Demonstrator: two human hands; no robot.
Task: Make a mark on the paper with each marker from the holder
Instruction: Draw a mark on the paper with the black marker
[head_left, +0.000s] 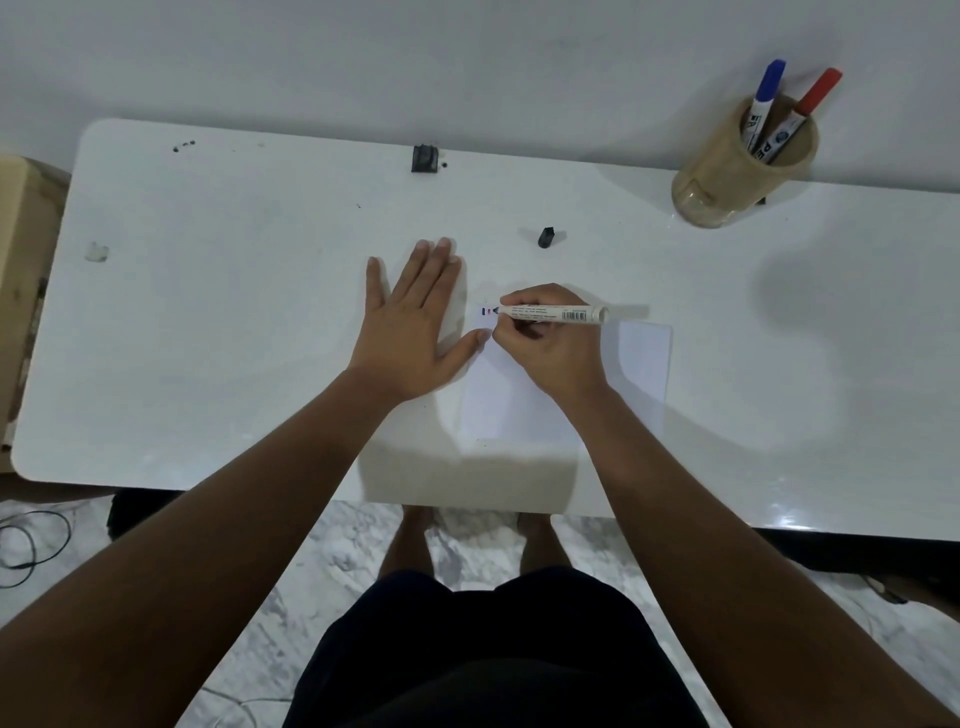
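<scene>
While the left hand (410, 322) lies flat, fingers spread, pinning the paper (641, 364) to the table (208, 312); right hand (540, 343) fingers pinch black marker (550, 313), tip on paper; light, rigid, likely best held near tip; cap (545, 237) apart.

Even soft light, glare on glossy table (779, 415), soft shadows toward viewer, wide-angle edge bending

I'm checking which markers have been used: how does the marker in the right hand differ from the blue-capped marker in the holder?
The marker in the right hand is uncapped; the blue-capped marker is capped. The held one lies nearly flat, its dark tip on the paper; the blue one stands tilted in the holder. Both have white printed barrels.
</scene>
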